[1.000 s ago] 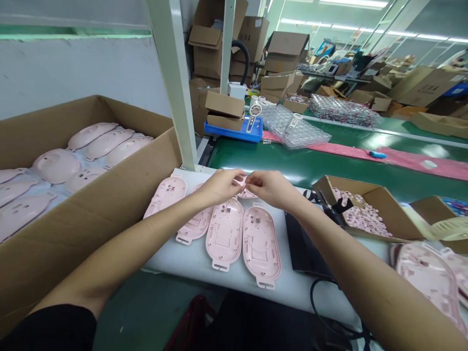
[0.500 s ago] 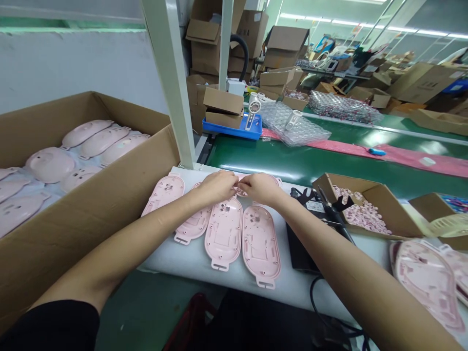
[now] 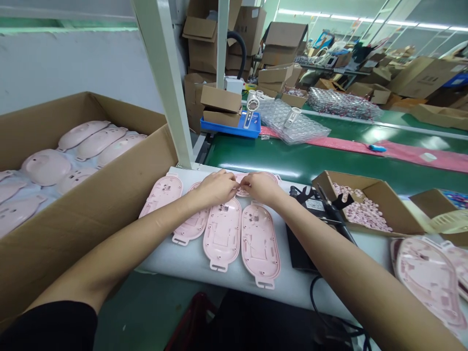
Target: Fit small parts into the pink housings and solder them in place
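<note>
My left hand (image 3: 215, 187) and my right hand (image 3: 258, 187) meet fingertip to fingertip over a pink plastic shell (image 3: 244, 191) at the back of a white pad (image 3: 204, 261). Both hands have their fingers curled and pinched together; what they pinch is hidden between the fingertips. Several pink oval shells lie open side up on the pad: one at the far left (image 3: 163, 195), one under my left forearm (image 3: 190, 226), and two side by side in front of my hands (image 3: 223, 234) (image 3: 260, 243).
A big cardboard box (image 3: 91, 214) of pink shells stands at the left. A white post (image 3: 164, 83) rises behind the pad. At the right are a black unit (image 3: 303, 243), a box of small pink parts (image 3: 361, 212), more pink shells (image 3: 427, 278) and the green conveyor (image 3: 292, 161).
Both hands have sunk from a little above the shells down onto the back shell, still pinched together. The view has tilted slightly.
</note>
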`<action>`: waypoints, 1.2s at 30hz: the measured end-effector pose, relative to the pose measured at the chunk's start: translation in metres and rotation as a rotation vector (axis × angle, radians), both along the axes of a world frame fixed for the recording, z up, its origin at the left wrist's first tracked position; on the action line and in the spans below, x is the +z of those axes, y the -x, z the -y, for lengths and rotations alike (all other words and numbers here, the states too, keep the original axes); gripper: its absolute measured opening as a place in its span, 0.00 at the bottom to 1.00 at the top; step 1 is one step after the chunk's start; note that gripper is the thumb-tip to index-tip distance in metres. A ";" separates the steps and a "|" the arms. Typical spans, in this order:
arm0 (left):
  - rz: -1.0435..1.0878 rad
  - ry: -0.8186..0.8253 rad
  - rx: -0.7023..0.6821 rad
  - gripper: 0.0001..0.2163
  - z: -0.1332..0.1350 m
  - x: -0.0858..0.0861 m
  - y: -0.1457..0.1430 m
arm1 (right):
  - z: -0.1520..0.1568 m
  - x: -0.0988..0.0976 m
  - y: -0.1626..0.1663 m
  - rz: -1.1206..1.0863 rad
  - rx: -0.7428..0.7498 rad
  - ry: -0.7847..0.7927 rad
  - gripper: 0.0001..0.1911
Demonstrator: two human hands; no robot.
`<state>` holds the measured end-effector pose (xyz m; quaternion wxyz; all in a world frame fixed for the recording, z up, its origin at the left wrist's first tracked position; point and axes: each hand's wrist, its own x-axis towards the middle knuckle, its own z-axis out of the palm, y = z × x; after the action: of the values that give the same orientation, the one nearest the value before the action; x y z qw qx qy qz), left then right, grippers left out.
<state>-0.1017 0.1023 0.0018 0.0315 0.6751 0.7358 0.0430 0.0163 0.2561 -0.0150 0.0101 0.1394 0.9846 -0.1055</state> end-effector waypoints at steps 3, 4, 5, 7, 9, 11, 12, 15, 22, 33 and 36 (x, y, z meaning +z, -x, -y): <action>-0.019 0.012 -0.002 0.17 0.001 0.001 -0.002 | -0.001 0.000 -0.002 -0.006 0.019 0.019 0.15; -0.026 0.014 0.000 0.17 0.001 0.001 -0.003 | -0.001 0.000 -0.003 -0.004 0.028 0.030 0.15; -0.034 0.014 0.000 0.17 0.001 0.001 -0.003 | -0.002 0.000 -0.003 -0.002 0.036 0.042 0.15; -0.047 0.013 -0.006 0.18 0.001 0.001 -0.004 | -0.003 -0.001 -0.005 0.003 0.045 0.062 0.14; -0.059 0.014 -0.015 0.18 0.000 0.001 -0.004 | -0.003 -0.002 -0.005 0.008 0.042 0.075 0.14; -0.071 0.019 -0.022 0.18 0.000 0.001 -0.004 | -0.004 -0.003 -0.005 0.016 0.041 0.085 0.13; -0.078 0.020 -0.024 0.18 0.000 0.001 -0.004 | -0.004 -0.004 -0.005 0.020 0.042 0.089 0.12; -0.094 0.020 -0.034 0.18 0.000 0.001 -0.003 | -0.002 -0.005 -0.003 0.028 0.034 0.094 0.09; -0.111 0.024 -0.058 0.16 -0.001 -0.003 0.000 | -0.002 -0.004 0.002 0.055 0.008 0.082 0.10; -0.123 0.022 -0.059 0.17 0.002 -0.003 -0.001 | 0.004 0.000 0.001 0.093 -0.028 0.129 0.11; -0.120 0.020 -0.051 0.15 0.003 -0.003 0.000 | 0.003 0.002 0.002 0.075 -0.033 0.121 0.10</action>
<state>-0.1012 0.0997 -0.0011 -0.0049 0.6946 0.7194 -0.0057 0.0144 0.2529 -0.0128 0.0537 0.1585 0.9729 -0.1596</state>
